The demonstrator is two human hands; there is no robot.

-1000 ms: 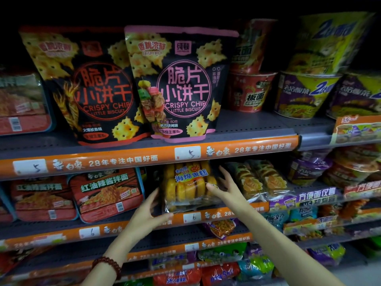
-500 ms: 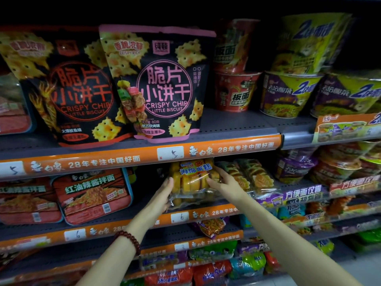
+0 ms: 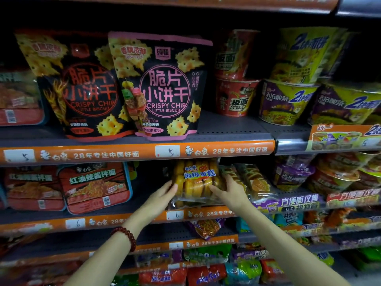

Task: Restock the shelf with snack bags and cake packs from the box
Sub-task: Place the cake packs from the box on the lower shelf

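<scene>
The cake pack (image 3: 196, 182) stands on the second shelf (image 3: 115, 211), near its front edge, above a price tag with a "6". It is a clear wrapper with yellow cakes in rows; its top is cut off by the orange strip of the shelf above, and its bottom film is crumpled and hard to read. The left hand (image 3: 159, 198) touches the left side of the pack with straight fingers held close together. The right hand (image 3: 231, 193) lies on the right side, fingers straight and a little spread; its thumb I cannot make out. A dark bead bracelet (image 3: 125, 237) is on the left wrist. Just beside the pack on the right lies another cake pack (image 3: 251, 182), partly hidden by the right hand. On the shelf above stand two black biscuit bags (image 3: 162, 85), the left one overlapped by the right. The noodle cups (image 3: 288, 100) further right are blurred, and the lower shelves too.
</scene>
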